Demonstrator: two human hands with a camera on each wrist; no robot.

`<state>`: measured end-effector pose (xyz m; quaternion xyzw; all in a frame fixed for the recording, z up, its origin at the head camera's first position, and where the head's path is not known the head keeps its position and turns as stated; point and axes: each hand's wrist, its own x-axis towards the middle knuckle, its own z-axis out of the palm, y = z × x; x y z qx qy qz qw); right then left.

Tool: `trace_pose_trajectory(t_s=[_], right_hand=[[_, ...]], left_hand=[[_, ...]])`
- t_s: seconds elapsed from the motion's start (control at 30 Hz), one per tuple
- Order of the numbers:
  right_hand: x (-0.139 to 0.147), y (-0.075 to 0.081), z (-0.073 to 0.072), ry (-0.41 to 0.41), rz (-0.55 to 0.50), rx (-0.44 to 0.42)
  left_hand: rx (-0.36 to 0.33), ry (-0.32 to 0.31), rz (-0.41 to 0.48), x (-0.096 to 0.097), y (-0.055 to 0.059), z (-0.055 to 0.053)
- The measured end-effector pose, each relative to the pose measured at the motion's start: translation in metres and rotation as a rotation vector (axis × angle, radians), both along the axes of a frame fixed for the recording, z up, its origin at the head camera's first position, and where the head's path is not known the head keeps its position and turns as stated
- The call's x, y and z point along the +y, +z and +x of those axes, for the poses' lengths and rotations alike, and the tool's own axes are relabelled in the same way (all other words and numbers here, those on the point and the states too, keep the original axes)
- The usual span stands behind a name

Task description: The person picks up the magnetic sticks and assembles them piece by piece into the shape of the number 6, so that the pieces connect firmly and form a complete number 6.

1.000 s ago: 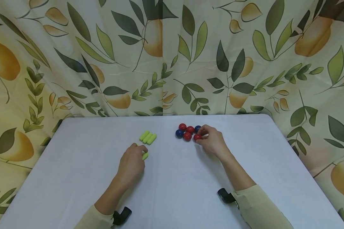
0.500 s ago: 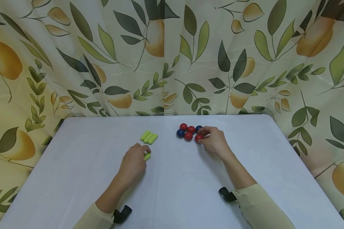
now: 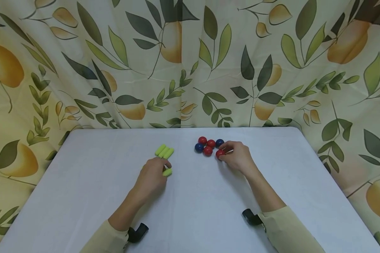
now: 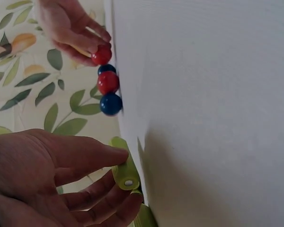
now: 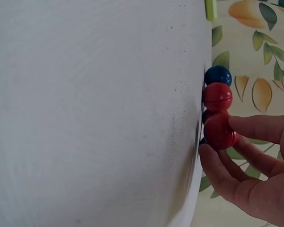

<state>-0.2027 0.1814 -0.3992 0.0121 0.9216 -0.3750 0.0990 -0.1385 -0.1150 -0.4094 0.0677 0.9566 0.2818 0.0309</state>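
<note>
My left hand (image 3: 152,175) pinches a short lime-green stick (image 4: 126,169) between thumb and fingers. The stick's near end has a small pale round spot in the left wrist view. Just beyond that hand lie three more green sticks (image 3: 164,151), side by side on the table. With thumb and fingers around it, my right hand (image 3: 239,158) holds a red ball (image 5: 219,132) at the near right corner of a ball cluster. Close by are three other red balls (image 3: 207,151) and two dark blue balls (image 3: 199,147). The glossy balls lie close together.
A white-covered table (image 3: 190,211) carries everything. Behind it hangs a curtain (image 3: 215,70) printed with leaves and fruit. Black wrist-worn devices sit at the left cuff (image 3: 137,233) and the right cuff (image 3: 251,217).
My left hand has slid a little to the right with its green stick, near the three lying ones. My right hand stays almost still on the red ball.
</note>
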Motion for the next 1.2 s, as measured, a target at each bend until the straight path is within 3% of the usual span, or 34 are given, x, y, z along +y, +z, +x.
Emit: trace_pose_trajectory(t_s=[0.3,0.47,0.73,1.2], right_hand=[[-0.001,0.004,0.008,-0.002,-0.044,-0.025],[-0.003,0.005,0.013,0.01,-0.078,-0.021],[-0.007,0.005,0.019,0.006,-0.106,-0.031],[-0.022,0.005,0.027,0.023,-0.152,-0.009]], left_hand=[[-0.095,-0.022,0.018,0.013,0.006,-0.009],[-0.095,-0.032,0.055,0.018,0.007,-0.013],[-0.157,-0.048,0.092,0.028,0.009,-0.021],[-0.104,-0.134,0.119,0.044,0.007,-0.03]])
